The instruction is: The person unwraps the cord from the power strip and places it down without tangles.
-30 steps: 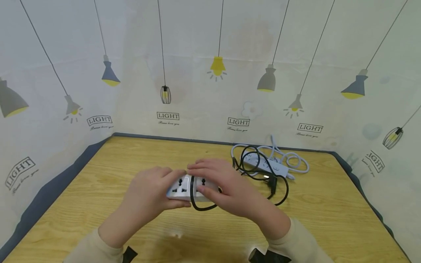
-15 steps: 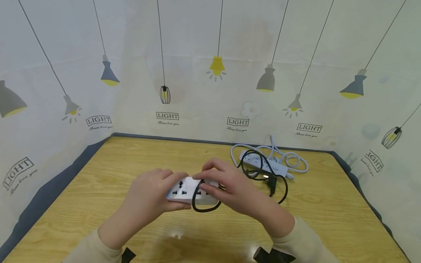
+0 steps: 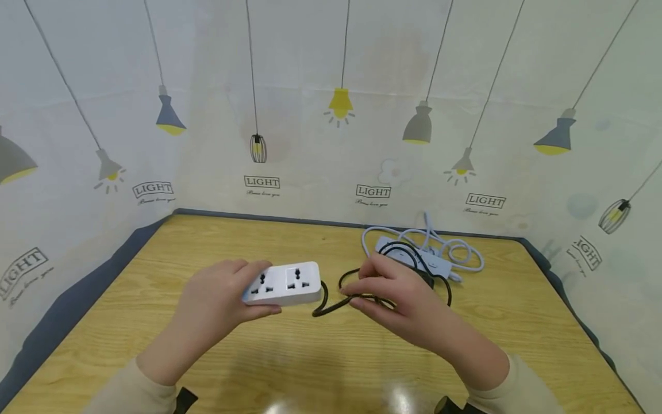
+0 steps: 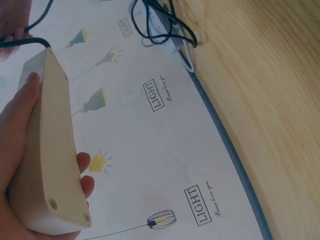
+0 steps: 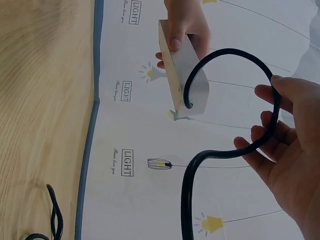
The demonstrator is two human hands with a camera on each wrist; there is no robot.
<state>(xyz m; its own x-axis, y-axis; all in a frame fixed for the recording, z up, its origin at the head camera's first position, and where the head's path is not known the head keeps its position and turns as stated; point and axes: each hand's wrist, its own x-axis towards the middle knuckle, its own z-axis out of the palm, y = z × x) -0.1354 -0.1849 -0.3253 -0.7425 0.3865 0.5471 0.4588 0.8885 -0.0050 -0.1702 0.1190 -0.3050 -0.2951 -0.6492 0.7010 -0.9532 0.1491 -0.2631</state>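
Note:
My left hand [image 3: 217, 293] grips a white power strip [image 3: 305, 293] by its left end, thumb along the near side and fingers over the far side. Two sockets show on its upper face in the head view; its plain underside fills much of the left wrist view. A black power cord [image 5: 230, 51] leaves the strip's right end in a loop. My right hand [image 3: 398, 299] pinches that cord between thumb and fingers, a short way from the strip. Beyond the right hand, more of the cord lies in loops, partly hidden by the hand.
A second power strip [image 3: 442, 266], pale with a light cord [image 3: 468, 246] coiled behind it, lies at the back right of the wooden table [image 3: 258, 368]. Black cord loops overlap it. A printed sheet [image 3: 310, 144] with lamp drawings rises around the table's far edge and sides.
My left hand and the power strip have shifted slightly left and up. The right hand has moved right, off the strip, drawing the black cord away from its top.

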